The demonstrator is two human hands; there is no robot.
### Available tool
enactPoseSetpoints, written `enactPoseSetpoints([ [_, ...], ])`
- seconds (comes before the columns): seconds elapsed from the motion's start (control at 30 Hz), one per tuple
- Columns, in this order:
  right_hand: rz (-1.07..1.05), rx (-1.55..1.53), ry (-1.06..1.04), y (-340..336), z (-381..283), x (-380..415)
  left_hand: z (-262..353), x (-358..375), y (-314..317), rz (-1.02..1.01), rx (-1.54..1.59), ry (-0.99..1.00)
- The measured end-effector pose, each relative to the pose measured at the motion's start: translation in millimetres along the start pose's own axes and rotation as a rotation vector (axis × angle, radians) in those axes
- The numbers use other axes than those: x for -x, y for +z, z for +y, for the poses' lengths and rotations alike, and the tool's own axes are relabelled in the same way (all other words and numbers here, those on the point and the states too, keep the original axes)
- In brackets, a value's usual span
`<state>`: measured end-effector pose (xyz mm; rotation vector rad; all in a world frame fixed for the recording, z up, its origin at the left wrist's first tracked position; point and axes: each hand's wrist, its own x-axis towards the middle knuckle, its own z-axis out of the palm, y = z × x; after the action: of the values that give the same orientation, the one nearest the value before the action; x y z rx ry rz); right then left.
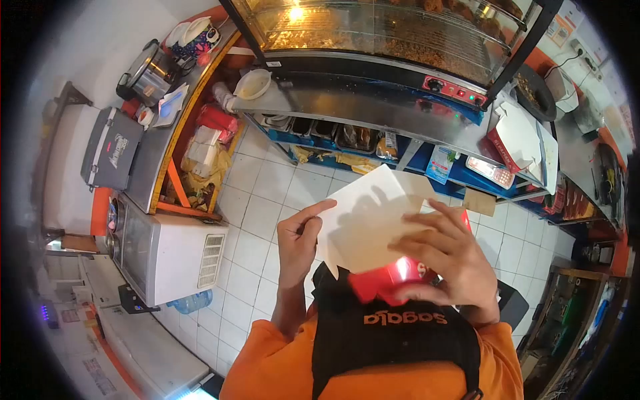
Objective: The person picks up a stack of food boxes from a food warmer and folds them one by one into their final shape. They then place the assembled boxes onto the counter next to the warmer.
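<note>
A partly folded cardboard food box (363,230), white inside and glossy red outside, is held up in front of my chest. My left hand (300,233) pinches its left edge between thumb and fingers. Across the right side of the box lies my right hand (447,257), its fingers over the white inside and its thumb lower down by the red outside. Flaps stand up at the far side, and one pointed tab sticks out toward me. Shadows of my fingers fall on the white inside. Part of the red outside is hidden behind my right hand.
Ahead stands a lit glass warming cabinet (380,33) on a steel counter (333,93). A white bowl (253,85) sits at its left end, white-and-red box sheets (517,137) at its right. To the left are a chest freezer (180,257) and a grey cooler box (112,150).
</note>
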<state>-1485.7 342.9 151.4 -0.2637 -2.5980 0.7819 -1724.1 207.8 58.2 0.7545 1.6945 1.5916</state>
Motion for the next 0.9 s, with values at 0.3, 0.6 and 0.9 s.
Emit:
enactPoseSetpoints([
  [0.3,0.049,-0.467,0.114,30.5,51.4,12.5,64.8,25.3,6.1,-0.039,-0.865,0.632],
  [0.6,0.125,-0.421,0.236,43.6,57.0,23.5,9.9,-16.9,24.8,-0.829,-0.708,0.689],
  [0.9,-0.042,-0.154,0.425,24.6,22.7,20.7,-0.6,-36.1,37.4,-0.955,-0.590,0.682],
])
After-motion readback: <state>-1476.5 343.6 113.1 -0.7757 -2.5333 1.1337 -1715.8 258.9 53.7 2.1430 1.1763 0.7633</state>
